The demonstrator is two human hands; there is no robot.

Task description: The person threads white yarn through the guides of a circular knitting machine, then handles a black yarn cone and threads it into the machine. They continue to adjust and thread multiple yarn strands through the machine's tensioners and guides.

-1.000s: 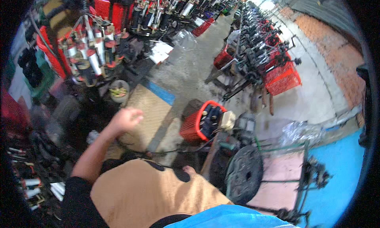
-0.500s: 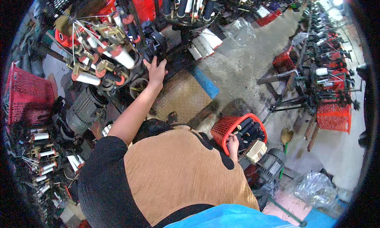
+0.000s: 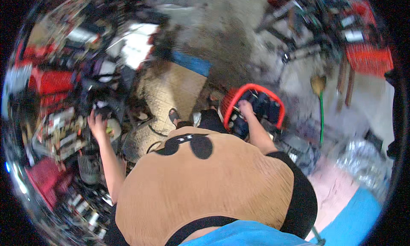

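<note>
My left hand (image 3: 97, 123) is stretched out to the left with its fingers apart and nothing in it. It is nearest to the blurred, dark machine parts beside a round, pale part (image 3: 113, 128); whether it touches them I cannot tell. My right hand (image 3: 246, 108) is closed inside the left side of a red plastic basket (image 3: 279, 105). What its fingers hold is hidden. Dark bobbins (image 3: 267, 107) fill the basket, which stands ahead of me on the right.
A worn board (image 3: 183, 85) with a blue strip (image 3: 192, 64) lies ahead on the floor. Blurred winding machinery (image 3: 64, 130) crowds the left. Toward the right are a green-handled broom (image 3: 321, 113), another red basket (image 3: 370, 60) and crumpled clear plastic (image 3: 363, 160).
The view has swung and much of it is smeared. My left hand is lower and farther left in the picture, still open. My right hand is now farther over the basket's contents.
</note>
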